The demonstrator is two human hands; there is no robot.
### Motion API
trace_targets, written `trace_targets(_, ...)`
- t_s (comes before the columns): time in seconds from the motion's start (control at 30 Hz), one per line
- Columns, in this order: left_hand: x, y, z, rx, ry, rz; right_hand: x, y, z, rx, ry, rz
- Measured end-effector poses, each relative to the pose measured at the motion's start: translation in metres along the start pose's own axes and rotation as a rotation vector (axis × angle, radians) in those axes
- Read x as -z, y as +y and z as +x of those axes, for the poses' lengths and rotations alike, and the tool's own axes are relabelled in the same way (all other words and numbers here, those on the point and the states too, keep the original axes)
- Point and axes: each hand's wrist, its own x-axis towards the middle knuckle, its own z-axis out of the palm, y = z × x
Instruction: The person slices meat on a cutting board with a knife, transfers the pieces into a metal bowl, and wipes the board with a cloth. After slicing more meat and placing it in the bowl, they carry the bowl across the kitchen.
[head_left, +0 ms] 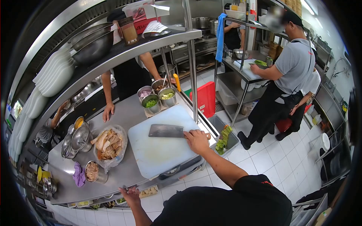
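A cleaver [166, 130] lies flat on the white cutting board [151, 162], its blade pointing left. My right hand [197, 142] is closed over its wooden handle, whose end shows past my fingers. My left hand [130, 196] is at the front edge of the steel counter [122, 177], fingers apart and holding nothing that I can see. Left of the board, a plastic-lined bowl holds cooked meat pieces [109, 144]. Nearer to my left hand stands a metal container of shredded meat [93, 172], beside a purple cloth [78, 174].
Metal pots of chopped greens [151, 103] and other cut vegetables stand behind the board. Across the counter, a person's hand [108, 112] rests on the steel. An overhead shelf [124, 49] holds bowls. A bin of leafy trimmings [225, 140] sits at right; a co-worker [288, 71] stands beyond.
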Motion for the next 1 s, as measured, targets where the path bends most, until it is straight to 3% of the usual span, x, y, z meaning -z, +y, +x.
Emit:
trace_targets(0.13,0.006,0.002,0.027,-0.021,-0.081,-0.077,-0.002,0.001,0.001,0.006,-0.012,-0.012)
trace_targets(0.27,-0.007,0.009,0.021,-0.05,0.014,-0.145,-0.003,0.003,-0.001,0.018,0.016,-0.013)
trace_targets(0.53,0.008,0.008,0.048,-0.097,-0.139,-0.054,0.002,0.001,-0.003,0.017,0.0,0.002)
trace_targets(1.0,-0.007,0.008,0.033,-0.091,-0.061,-0.059,0.004,-0.001,0.001,0.029,0.02,-0.034)
